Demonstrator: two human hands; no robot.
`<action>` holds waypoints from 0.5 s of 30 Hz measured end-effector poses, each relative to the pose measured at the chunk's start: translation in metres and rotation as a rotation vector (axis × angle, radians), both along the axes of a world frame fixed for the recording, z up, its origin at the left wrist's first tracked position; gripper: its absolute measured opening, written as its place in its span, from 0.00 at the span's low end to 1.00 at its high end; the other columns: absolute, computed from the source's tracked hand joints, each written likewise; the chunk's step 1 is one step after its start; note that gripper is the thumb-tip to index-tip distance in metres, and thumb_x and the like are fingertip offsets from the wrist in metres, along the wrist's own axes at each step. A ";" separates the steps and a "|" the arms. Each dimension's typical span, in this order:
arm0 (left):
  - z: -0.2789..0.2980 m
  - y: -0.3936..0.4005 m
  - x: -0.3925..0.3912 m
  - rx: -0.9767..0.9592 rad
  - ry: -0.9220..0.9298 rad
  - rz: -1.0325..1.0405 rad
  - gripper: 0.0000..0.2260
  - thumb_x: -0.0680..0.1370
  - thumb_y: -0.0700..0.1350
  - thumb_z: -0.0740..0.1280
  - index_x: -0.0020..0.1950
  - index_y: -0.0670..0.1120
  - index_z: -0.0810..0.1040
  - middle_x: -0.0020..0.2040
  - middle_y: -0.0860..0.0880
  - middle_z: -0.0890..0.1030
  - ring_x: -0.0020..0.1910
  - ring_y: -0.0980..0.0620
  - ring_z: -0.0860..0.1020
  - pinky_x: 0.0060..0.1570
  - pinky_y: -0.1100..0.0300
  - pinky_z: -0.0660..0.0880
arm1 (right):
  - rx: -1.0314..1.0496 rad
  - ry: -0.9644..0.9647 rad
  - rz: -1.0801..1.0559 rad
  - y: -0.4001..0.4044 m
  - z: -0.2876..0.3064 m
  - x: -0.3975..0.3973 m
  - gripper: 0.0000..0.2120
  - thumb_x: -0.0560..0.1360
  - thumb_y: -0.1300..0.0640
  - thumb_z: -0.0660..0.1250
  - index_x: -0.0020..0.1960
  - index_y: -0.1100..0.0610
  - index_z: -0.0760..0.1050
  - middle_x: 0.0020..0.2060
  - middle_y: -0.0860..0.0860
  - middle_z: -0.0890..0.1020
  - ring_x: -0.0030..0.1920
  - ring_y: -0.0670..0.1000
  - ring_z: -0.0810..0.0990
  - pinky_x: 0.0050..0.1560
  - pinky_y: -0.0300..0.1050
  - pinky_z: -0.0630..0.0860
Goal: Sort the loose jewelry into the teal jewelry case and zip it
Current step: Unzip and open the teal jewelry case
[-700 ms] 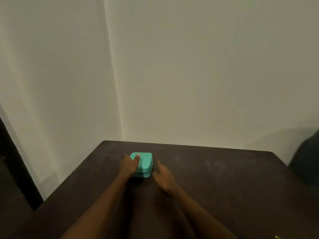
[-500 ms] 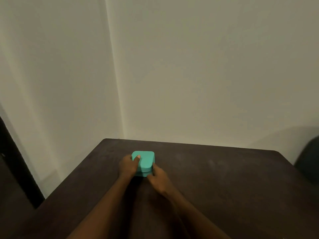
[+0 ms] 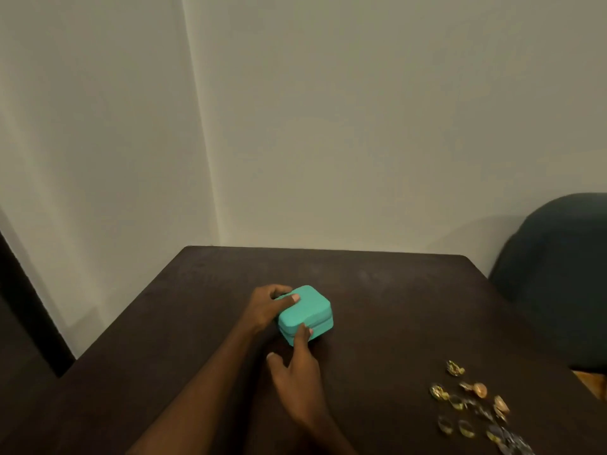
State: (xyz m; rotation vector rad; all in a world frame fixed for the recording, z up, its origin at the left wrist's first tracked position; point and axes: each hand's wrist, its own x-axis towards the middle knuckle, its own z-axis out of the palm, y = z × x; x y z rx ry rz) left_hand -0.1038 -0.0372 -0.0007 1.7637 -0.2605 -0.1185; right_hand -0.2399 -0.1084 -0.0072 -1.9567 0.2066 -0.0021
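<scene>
Currently the closed case (image 3: 303,311) sits mid-table, gripped at its far-left corner by the left hand (image 3: 264,308); right hand (image 3: 297,372), fingers extended, touches its near zipper seam. Jewelry (image 3: 473,408) lies well right of case.

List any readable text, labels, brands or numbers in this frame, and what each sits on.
None readable.
Teal jewelry case: plain lid and side, no logo or print visible; the left hand covers its far left edge, and the right hand touches its front.
Loose jewelry: too small and blurred to show any engraving.
Table, wall and dark chair: no lettering or signs.
</scene>
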 end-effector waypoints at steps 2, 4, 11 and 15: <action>0.003 -0.006 -0.020 0.071 -0.014 -0.095 0.15 0.72 0.42 0.72 0.57 0.40 0.78 0.51 0.46 0.81 0.47 0.53 0.80 0.40 0.69 0.77 | -0.007 -0.017 -0.032 0.003 0.000 -0.030 0.39 0.77 0.52 0.62 0.76 0.56 0.39 0.77 0.54 0.52 0.73 0.53 0.60 0.71 0.42 0.60; 0.005 -0.011 -0.039 0.139 -0.032 -0.177 0.16 0.73 0.43 0.71 0.60 0.42 0.77 0.52 0.49 0.80 0.47 0.58 0.79 0.39 0.73 0.75 | -0.007 -0.061 -0.052 0.006 -0.004 -0.055 0.39 0.77 0.53 0.63 0.76 0.57 0.39 0.77 0.54 0.45 0.76 0.53 0.52 0.74 0.43 0.55; 0.006 -0.010 -0.083 0.274 0.009 -0.346 0.18 0.73 0.45 0.71 0.62 0.44 0.76 0.55 0.52 0.78 0.50 0.58 0.78 0.43 0.69 0.77 | 0.008 -0.055 -0.030 0.019 -0.022 -0.114 0.42 0.76 0.51 0.63 0.75 0.54 0.35 0.76 0.51 0.40 0.76 0.52 0.48 0.75 0.46 0.54; 0.004 -0.007 -0.092 0.298 0.016 -0.363 0.18 0.73 0.44 0.70 0.63 0.44 0.76 0.55 0.51 0.78 0.50 0.58 0.78 0.42 0.69 0.77 | 0.015 0.001 -0.012 0.020 -0.025 -0.122 0.42 0.76 0.49 0.63 0.75 0.53 0.35 0.76 0.50 0.38 0.76 0.52 0.49 0.73 0.46 0.54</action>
